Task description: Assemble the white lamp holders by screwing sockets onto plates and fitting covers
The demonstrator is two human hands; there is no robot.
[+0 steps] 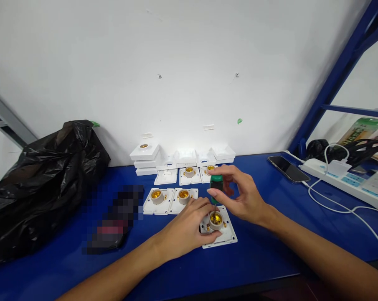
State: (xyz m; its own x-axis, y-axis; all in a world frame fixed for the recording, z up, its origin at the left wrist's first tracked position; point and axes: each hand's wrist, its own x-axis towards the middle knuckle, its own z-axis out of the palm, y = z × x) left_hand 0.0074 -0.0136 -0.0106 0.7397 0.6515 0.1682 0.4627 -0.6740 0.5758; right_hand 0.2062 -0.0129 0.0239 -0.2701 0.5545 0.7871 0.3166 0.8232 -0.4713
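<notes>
Green-handled screwdriver (216,184) roughly upright, tip in gold-lined socket (216,219) of white plate (229,234), on blue table (254,259).

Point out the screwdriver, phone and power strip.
Screwdriver (216,184): head view, on its green-and-black handle.
Phone (288,169): head view, on its dark screen.
Power strip (348,182): head view, on its white and blue top face.

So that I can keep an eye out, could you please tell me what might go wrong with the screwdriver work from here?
The screwdriver could slip inside the socket and jab the left hand, whose fingers lie close around it. The plate might twist if the right hand turns hard, as only the left hand appears to steady it. The stacked white boxes sit unevenly, so a knock might topple them.
</notes>
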